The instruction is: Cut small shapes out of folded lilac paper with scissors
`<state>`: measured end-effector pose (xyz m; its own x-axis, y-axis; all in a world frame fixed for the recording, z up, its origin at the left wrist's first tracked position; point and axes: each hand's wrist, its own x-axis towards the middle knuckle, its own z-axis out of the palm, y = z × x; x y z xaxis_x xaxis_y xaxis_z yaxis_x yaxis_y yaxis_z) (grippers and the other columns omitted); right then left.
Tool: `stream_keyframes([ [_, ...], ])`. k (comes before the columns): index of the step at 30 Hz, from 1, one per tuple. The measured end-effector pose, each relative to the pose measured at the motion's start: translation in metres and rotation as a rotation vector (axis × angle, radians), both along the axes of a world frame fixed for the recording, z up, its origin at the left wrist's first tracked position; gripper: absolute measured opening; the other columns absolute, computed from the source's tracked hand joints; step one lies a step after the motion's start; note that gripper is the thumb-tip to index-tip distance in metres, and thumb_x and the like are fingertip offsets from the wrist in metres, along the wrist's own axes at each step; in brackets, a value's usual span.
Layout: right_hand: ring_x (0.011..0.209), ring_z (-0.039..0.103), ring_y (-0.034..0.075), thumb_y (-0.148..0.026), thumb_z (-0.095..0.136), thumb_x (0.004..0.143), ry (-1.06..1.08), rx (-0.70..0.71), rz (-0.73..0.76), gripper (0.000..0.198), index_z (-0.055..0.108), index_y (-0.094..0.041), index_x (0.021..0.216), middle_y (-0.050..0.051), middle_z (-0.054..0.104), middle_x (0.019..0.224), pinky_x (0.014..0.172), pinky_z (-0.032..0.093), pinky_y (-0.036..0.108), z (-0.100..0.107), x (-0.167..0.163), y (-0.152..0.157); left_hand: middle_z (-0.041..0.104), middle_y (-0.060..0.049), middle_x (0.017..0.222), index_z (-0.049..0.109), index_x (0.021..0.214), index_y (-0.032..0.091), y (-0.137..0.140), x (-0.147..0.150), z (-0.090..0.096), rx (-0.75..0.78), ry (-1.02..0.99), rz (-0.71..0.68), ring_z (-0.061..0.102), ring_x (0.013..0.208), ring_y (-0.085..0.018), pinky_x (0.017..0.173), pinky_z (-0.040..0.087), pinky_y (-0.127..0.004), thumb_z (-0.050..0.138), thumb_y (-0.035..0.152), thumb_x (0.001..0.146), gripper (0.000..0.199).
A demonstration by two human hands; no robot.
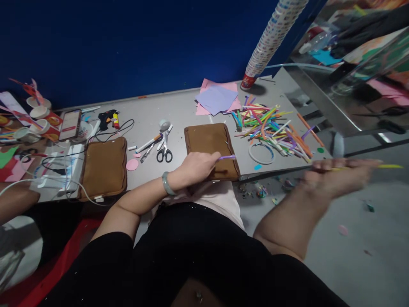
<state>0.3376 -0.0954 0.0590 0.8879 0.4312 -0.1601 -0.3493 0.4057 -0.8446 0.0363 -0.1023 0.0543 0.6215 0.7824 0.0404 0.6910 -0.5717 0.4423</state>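
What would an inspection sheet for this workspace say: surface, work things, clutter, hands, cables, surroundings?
Surface: grey rectangular table, brown padded rectangular cushion on it.
Work things: thin purple stick, thin yellow stick, loose pile of thin multicoloured sticks.
Clutter: black-handled metal scissors, square pink and lilac paper sheets, tall stack of patterned paper cups.
Hands: left hand pinches the purple stick over the cushion; right hand, blurred, holds the yellow stick beyond the table edge.
Cables: thin black cable looped on the table; thin white cable at far left.
Surroundings: dark blue wall; coloured scraps on the grey floor.
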Motion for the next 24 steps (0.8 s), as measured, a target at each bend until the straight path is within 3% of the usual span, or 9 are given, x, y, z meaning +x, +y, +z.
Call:
stream_keyframes([
  [1, 0.038, 0.022, 0.008, -0.037, 0.019, 0.116, -0.054, 0.016, -0.072, 0.064, 0.033, -0.022, 0.056, -0.006, 0.023, 0.048, 0.032, 0.025, 0.016, 0.001, 0.007, 0.0, 0.074, -0.01, 0.089, 0.065, 0.112, 0.019, 0.002, -0.004, 0.0, -0.04, -0.075, 0.027, 0.057, 0.07, -0.019, 0.065, 0.036, -0.031, 0.037, 0.029, 0.106, 0.031],
  [3, 0.039, 0.035, 0.009, -0.025, 0.026, 0.115, -0.222, 0.041, -0.022, 0.06, 0.045, -0.023, 0.057, -0.005, 0.034, 0.048, 0.036, 0.038, 0.019, -0.002, 0.004, -0.003, 0.072, -0.01, 0.091, 0.067, 0.106, 0.018, 0.007, -0.007, 0.003, -0.145, -0.263, 0.027, 0.06, 0.077, -0.019, 0.074, 0.043, -0.032, 0.038, 0.032, 0.105, 0.032],
  [5, 0.037, 0.034, 0.009, -0.027, 0.049, 0.109, -0.386, 0.013, 0.242, 0.049, 0.049, -0.023, 0.06, -0.007, 0.036, 0.045, 0.036, 0.035, 0.019, -0.01, -0.017, -0.01, 0.071, -0.008, 0.089, 0.069, 0.103, 0.017, 0.01, -0.002, 0.006, -0.286, -0.435, -0.03, 0.061, 0.079, -0.018, 0.078, 0.046, -0.031, 0.04, 0.035, 0.105, 0.035],
  [7, 0.039, 0.033, 0.006, -0.04, 0.078, 0.092, -0.55, -0.031, 0.497, 0.043, 0.055, -0.02, 0.061, -0.008, 0.04, 0.045, 0.037, 0.027, 0.018, -0.019, -0.044, -0.018, 0.067, -0.005, 0.083, 0.071, 0.107, 0.016, 0.01, 0.006, 0.007, -0.419, -0.536, -0.081, 0.059, 0.076, -0.016, 0.076, 0.046, -0.029, 0.042, 0.038, 0.105, 0.036],
  [10, 0.048, 0.048, 0.008, -0.045, 0.095, 0.069, -0.669, -0.083, 0.725, 0.034, 0.074, -0.018, 0.075, -0.003, 0.059, 0.055, 0.044, 0.039, 0.02, -0.023, -0.076, -0.03, 0.07, -0.004, 0.088, 0.07, 0.116, 0.017, 0.005, 0.019, 0.004, -0.505, -0.624, -0.115, 0.061, 0.079, -0.016, 0.078, 0.047, -0.028, 0.047, 0.038, 0.104, 0.033],
  [12, 0.055, 0.057, 0.011, -0.042, 0.095, 0.068, -0.683, -0.099, 0.8, 0.031, 0.079, -0.02, 0.081, -0.001, 0.069, 0.065, 0.051, 0.047, 0.023, -0.019, -0.087, -0.034, 0.073, -0.007, 0.098, 0.07, 0.116, 0.019, 0.001, 0.024, 0.0, -0.48, -0.658, -0.098, 0.065, 0.088, -0.018, 0.084, 0.05, -0.029, 0.049, 0.038, 0.104, 0.031],
  [15, 0.059, 0.061, 0.013, -0.041, 0.09, 0.074, -0.697, -0.087, 0.792, 0.024, 0.081, -0.021, 0.084, 0.001, 0.071, 0.067, 0.054, 0.05, 0.024, -0.013, -0.094, -0.036, 0.073, -0.007, 0.094, 0.071, 0.111, 0.019, -0.003, 0.026, -0.007, -0.403, -0.626, -0.026, 0.065, 0.083, -0.019, 0.083, 0.05, -0.031, 0.047, 0.037, 0.105, 0.03],
  [20, 0.052, 0.051, 0.01, -0.046, 0.082, 0.083, -0.762, -0.09, 0.797, 0.025, 0.079, -0.021, 0.085, 0.0, 0.069, 0.064, 0.049, 0.042, 0.023, -0.018, -0.095, -0.035, 0.076, -0.01, 0.098, 0.071, 0.114, 0.019, -0.002, 0.023, -0.005, -0.258, -0.518, 0.008, 0.07, 0.088, -0.021, 0.083, 0.051, -0.031, 0.04, 0.04, 0.108, 0.038],
  [24, 0.046, 0.041, 0.008, -0.052, 0.088, 0.075, -0.565, -0.132, 1.001, 0.04, 0.064, -0.021, 0.068, -0.003, 0.057, 0.055, 0.042, 0.029, 0.022, -0.018, -0.096, -0.036, 0.079, -0.01, 0.108, 0.066, 0.127, 0.019, -0.001, 0.02, 0.001, -0.076, -0.275, -0.077, 0.074, 0.095, -0.022, 0.081, 0.051, -0.033, 0.031, 0.04, 0.111, 0.043],
])
